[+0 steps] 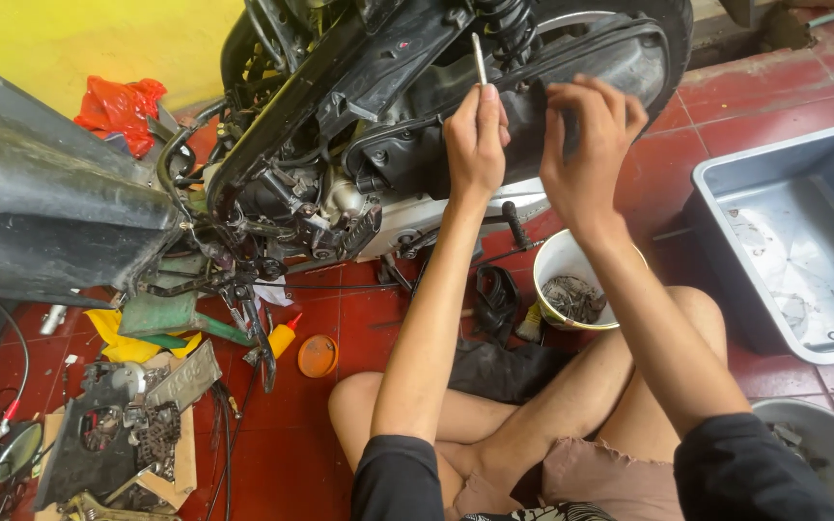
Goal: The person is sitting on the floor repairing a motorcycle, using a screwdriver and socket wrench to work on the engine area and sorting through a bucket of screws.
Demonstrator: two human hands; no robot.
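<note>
I sit cross-legged on a red tiled floor in front of a stripped black scooter (359, 106). My left hand (476, 140) is closed around a thin metal rod-like tool (479, 58) that points up against the scooter's black engine side cover (571, 58). My right hand (586, 145) is beside it, fingers spread and curled against the same cover, holding nothing I can see. Both hands are raised at the cover's lower edge.
A white bucket of small metal parts (571, 289) stands by my knee. A grey plastic tub (803, 232) sits at the right. Loose parts, a mirror and cardboard (127, 425) lie at the lower left, with a small yellow bottle (284, 338) and an orange lid (318, 355).
</note>
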